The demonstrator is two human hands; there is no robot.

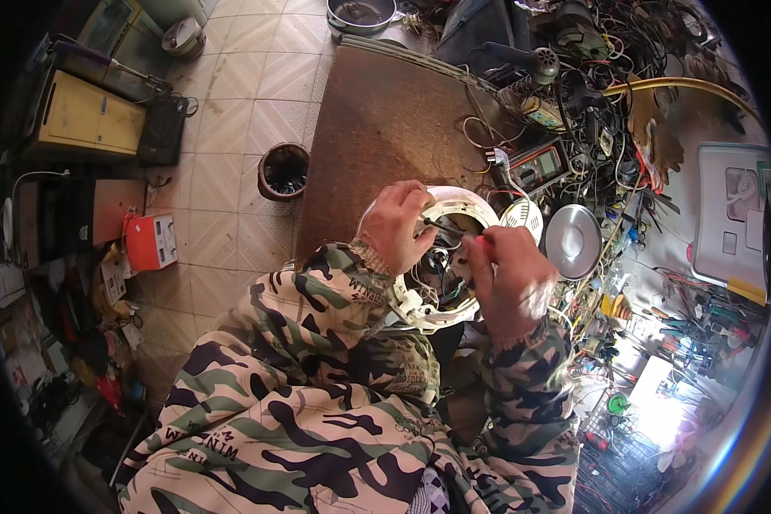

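A round white appliance housing (437, 323) lies open in front of me, with loose wires (444, 267) and dark parts inside its ring. My left hand (394, 227) is curled over the housing's left rim, fingertips pointing into the opening. In my right hand (516, 283) is a screwdriver (447, 228) with a red handle and a dark shaft. The shaft points left across the ring, its tip close to my left fingers. What the tip touches is too small to make out. Right of the ring sits a white slotted part (523, 220).
Under the housing's far side is a brown wooden tabletop (385, 128). A multimeter (541, 166), a white plug (497, 158) and a silver metal disc (573, 242) lie to the right, among tangled cables and tools. On the tiled floor at left stand a dark bucket (283, 171) and a red box (152, 242).
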